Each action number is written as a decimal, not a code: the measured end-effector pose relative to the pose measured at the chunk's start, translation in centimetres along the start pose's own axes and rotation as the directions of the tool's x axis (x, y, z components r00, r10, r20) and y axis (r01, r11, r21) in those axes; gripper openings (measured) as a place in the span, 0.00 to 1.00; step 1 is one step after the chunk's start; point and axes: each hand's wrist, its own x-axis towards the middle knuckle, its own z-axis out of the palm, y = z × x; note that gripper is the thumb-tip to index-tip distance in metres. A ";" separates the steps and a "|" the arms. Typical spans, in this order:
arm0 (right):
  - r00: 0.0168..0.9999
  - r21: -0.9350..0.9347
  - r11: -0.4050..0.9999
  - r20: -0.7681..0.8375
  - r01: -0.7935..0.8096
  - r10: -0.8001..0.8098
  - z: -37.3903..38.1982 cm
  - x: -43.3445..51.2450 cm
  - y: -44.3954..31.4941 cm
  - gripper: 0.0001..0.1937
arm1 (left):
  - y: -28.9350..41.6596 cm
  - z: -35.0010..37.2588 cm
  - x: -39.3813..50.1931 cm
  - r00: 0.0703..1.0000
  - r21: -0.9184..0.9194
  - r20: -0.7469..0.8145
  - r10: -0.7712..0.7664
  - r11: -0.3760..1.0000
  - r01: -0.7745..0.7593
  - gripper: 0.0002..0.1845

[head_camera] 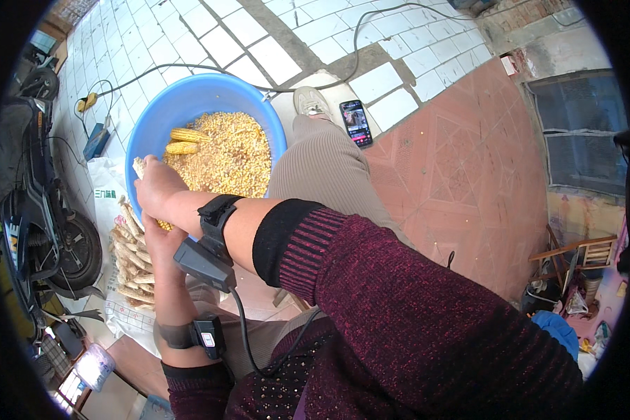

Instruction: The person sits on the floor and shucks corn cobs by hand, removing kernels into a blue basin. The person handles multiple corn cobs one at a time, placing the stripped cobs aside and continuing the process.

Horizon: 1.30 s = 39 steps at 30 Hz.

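Note:
A pale, mostly bare corn cob [138,167] pokes out of my right hand [159,185], which closes around it over the left rim of a blue plastic tub [205,84]. Just below, my left hand [161,239] is curled at the rim against a yellow ear of corn [164,225]; my right wrist and fingers hide much of it. Loose corn kernels [231,152] fill the tub's bottom. Two whole yellow ears of corn [184,142] lie on them. Left of the tub, stripped cobs [134,257] are heaped on a white woven sack [105,181].
A smartphone [356,123] with a lit screen lies on the floor beside my shoe [311,102]. A black cable [354,47] crosses the white tiles behind the tub. An electric scooter [42,220] stands at left. A wooden chair [577,252] and a dark bucket [541,296] are at right.

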 end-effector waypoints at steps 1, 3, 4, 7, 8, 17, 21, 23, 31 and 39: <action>1.000 -0.002 1.000 -0.009 0.024 -0.024 -0.2 0.0 0.1 0.24 | 0.4 0.1 -0.1 1.000 0.032 -0.015 0.012 0.999 -0.011 0.38; 0.997 -0.004 0.998 -0.042 0.067 -0.067 -0.6 0.0 0.1 0.23 | 1.1 0.2 -0.5 1.000 -0.026 -0.005 -0.024 0.999 0.024 0.36; 0.997 -0.001 0.998 -0.034 0.067 -0.067 -0.7 -0.1 0.1 0.24 | 1.5 0.1 -0.8 1.000 -0.052 -0.001 -0.015 0.999 0.015 0.35; 0.996 0.005 0.997 -0.053 0.073 -0.072 -0.7 0.0 0.0 0.25 | 2.6 0.1 -0.9 0.993 -0.079 0.024 -0.112 0.990 0.114 0.33; 0.994 0.018 0.996 -0.068 0.089 -0.088 -0.7 0.2 0.0 0.26 | 2.9 0.0 -0.9 0.993 -0.163 0.042 -0.114 0.979 0.120 0.32; 0.994 0.088 0.990 -0.007 0.106 -0.106 -0.7 3.5 0.4 0.20 | 3.4 -3.0 -1.1 0.949 -0.499 0.264 -0.172 0.817 0.287 0.24; 0.994 0.455 0.890 0.110 -0.029 -0.025 -1.7 2.8 0.0 0.11 | 2.9 -4.7 -0.5 0.946 -0.669 0.263 -0.190 0.670 0.321 0.16; 0.991 0.477 0.877 0.129 -0.045 -0.019 -2.5 2.2 -0.4 0.10 | 2.4 -5.2 -0.3 0.940 -0.736 0.217 -0.265 0.588 0.336 0.13; 0.958 0.515 0.848 0.287 -0.129 -0.029 -3.8 0.5 -1.6 0.11 | 0.9 -5.9 0.3 0.937 -0.947 0.123 -0.326 0.244 0.209 0.09; 0.918 0.539 0.830 0.387 -0.145 -0.091 -4.1 -1.2 -2.3 0.08 | 1.6 -5.0 0.7 0.960 -0.943 0.163 -0.228 0.249 0.220 0.20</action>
